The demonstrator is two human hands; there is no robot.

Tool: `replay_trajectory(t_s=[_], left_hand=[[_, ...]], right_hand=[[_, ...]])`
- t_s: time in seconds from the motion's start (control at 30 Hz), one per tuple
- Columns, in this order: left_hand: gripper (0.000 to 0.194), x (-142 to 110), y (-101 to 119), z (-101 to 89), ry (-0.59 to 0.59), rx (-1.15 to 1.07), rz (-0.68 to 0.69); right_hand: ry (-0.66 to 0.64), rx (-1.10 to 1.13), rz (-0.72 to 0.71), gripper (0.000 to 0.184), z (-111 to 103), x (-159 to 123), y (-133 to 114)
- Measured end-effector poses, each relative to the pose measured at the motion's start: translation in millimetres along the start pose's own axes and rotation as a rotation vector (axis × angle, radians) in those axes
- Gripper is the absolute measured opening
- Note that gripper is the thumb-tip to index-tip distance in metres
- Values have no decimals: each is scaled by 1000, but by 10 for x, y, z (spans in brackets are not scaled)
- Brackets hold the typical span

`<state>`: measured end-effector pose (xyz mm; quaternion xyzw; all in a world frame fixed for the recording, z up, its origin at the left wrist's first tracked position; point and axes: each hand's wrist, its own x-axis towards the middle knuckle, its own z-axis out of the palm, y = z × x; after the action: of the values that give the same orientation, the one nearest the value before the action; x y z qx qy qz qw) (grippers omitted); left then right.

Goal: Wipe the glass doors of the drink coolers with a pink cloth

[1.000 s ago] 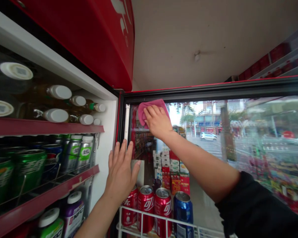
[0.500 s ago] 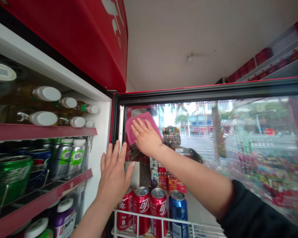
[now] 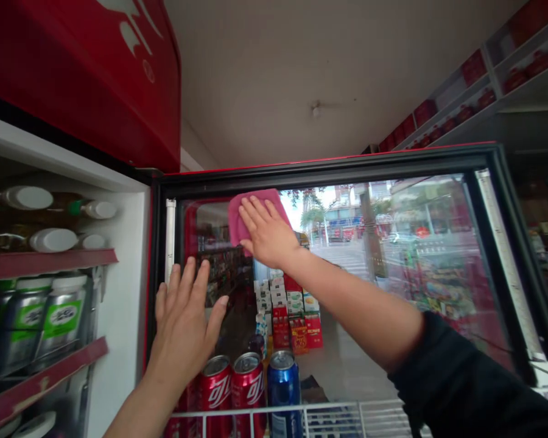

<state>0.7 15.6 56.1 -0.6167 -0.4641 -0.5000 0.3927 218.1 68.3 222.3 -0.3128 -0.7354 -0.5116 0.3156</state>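
Note:
A pink cloth [image 3: 238,226] lies flat on the glass pane [image 3: 329,377] of an opened fridge door, close under its top frame. My right hand [image 3: 269,234] holds the cloth against the glass, palm down on it with the fingers stretched out. Lower and to the left, my left hand [image 3: 185,322] is open with spread fingers and nothing in it. It is in front of the door's hinge-side edge, near a white vertical strip [image 3: 170,234]; whether it touches the door I cannot tell.
Red cans [image 3: 248,386] and a blue can [image 3: 283,389] stand in a white wire rack [image 3: 331,420] below my hands. At left, the fridge shelves [image 3: 45,263] hold bottles and cans. A red header panel [image 3: 119,79] juts out at upper left.
My right hand has slid the cloth along the glass, away from the hinge side and up toward the top frame. My left hand stays by the hinge edge. The view has turned right.

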Motion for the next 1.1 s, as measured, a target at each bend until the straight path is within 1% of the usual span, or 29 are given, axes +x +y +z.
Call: replay_trajectory(t_s=[0.13,0.2,0.23,0.3,0.37,0.4,0.43,0.47,0.57,0.6,0.63,0.67,0.7,0.77,0.8,0.87,0.93,1.0,1.07,1.1], left_hand=[[76,83,223,77,-25,-58,18],[76,113,316,97,-42,-74,17],[76,126,358,101,-49,-79,17],[76,144,437,99,-60,-87,18],[75,157,510,92,-63,-97,19],[75,161,547,90,-62,-102,19],[76,163,585,91,-62,-107,18],[76,166,625,97,-62,-111,15],[77,171,768,148,-62,-130,-2],[77,174,825,175,-61,-139,-6],[77,178,885,204,-60,-148,-6],[77,182,949,234,-59,-155,-1],[77,188,1013,261,-60,-161,9],[78,203,1139,307,-64,-166,37],[77,211,1197,324,-65,-167,49],[78,227,1298,350,-65,-170,65],[78,237,1384,368,-65,-175,70],[79,238,1467,382,-74,-179,72],[79,229,1564,391,-90,-180,68],[78,224,1621,395,-97,-181,65]], right_hand=[[-12,-70,182,83,-287,-584,728],[-4,-82,281,81,-387,-869,1007],[13,-78,346,80,-416,-984,1103],[70,-60,506,81,-428,-1127,1183],[131,-45,646,84,-379,-1154,1094],[144,-38,665,84,-336,-1136,990],[139,-30,631,84,-284,-1106,855],[121,-21,550,83,-228,-1074,701],[19,2,131,77,-78,-1017,258],[-9,-6,35,76,-50,-1018,163],[-34,-18,-39,75,-39,-1028,112],[-55,-32,-83,75,-46,-1048,107],[-71,-46,-104,75,-72,-1077,150],[-90,-67,-96,77,-170,-1163,363],[-95,-73,-73,78,-234,-1222,521],[-92,-84,26,80,-373,-1376,899],[-78,-94,174,81,-502,-1570,1307],[-47,-105,356,81,-604,-1774,1674],[-11,-117,536,82,-665,-1945,1930],[6,-125,616,82,-678,-2005,1999]])
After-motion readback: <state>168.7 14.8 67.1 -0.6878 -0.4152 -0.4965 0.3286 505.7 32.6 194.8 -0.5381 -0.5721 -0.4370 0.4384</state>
